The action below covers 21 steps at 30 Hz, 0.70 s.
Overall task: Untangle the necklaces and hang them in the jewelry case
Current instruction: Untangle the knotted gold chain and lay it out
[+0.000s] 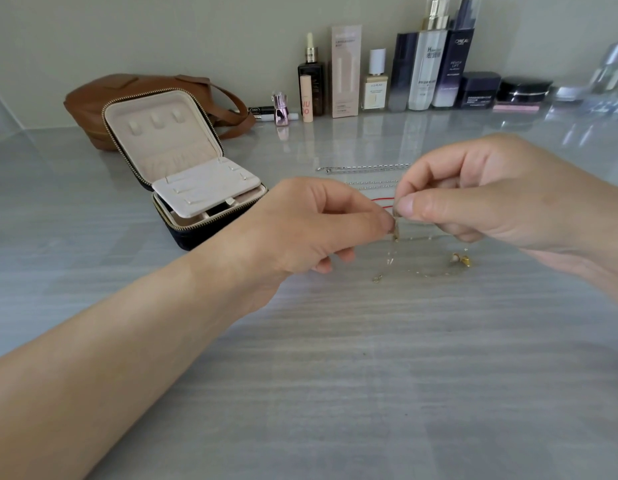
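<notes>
A thin gold necklace (396,252) hangs between both hands just above the grey table (335,375), its small gold pendant (461,259) resting on the surface. My left hand (311,226) and my right hand (480,195) pinch the chain close together, fingertips almost touching. Behind the hands lie a silver chain (364,167), a second silver chain (370,183) and a red cord (382,201). The jewelry case (183,161) stands open at the left, its cream lid upright with three hooks and a cream insert panel over the tray.
A brown leather bag (93,102) lies behind the case. Several cosmetic bottles, boxes and jars (422,71) line the back wall. A small pink bottle (280,109) stands near them.
</notes>
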Available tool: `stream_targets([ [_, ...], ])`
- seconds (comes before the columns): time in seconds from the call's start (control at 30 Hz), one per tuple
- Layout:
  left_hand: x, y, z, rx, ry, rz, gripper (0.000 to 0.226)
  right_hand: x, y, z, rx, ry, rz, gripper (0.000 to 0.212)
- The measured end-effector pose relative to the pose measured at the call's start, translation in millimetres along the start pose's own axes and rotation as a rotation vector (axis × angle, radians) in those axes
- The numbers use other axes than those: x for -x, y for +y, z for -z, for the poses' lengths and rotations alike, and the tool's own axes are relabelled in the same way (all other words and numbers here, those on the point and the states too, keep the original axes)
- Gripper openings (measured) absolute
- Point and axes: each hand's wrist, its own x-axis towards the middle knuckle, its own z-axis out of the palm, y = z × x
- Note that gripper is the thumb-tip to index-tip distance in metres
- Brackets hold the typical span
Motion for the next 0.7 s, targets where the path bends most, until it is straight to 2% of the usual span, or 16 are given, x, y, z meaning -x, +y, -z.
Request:
stream_targets([
  [0.17, 0.8, -0.3, -1.2, -0.016, 0.000, -0.021, 0.003, -0.3, 0.9, -1.2, -0.007, 0.002, 0.013, 0.007],
  [0.27, 0.7, -0.1, -1.7, -0.030, 0.016, -0.027, 0.005, -0.5, 0.6, -2.2, -0.014, -0.001, 0.029, 0.014],
  [0.33, 0.4, 0.3, -1.5, -0.030, 0.025, -0.012, 0.008, -0.2, -0.2, -2.1, -0.014, 0.007, 0.020, 0.011],
  [0.53, -1.1, 4.7, 2.8, 0.189, 0.000, 0.072, 0.016, 0.6, -1.3, -0.6, 0.076, 0.090, 0.007, 0.009],
  [0.7, -2.8, 3.4, 4.5, 0.230, -0.020, 0.119, 0.013, 3.9, -5.7, -0.6, 0.187, 0.147, 0.008, 0.022],
])
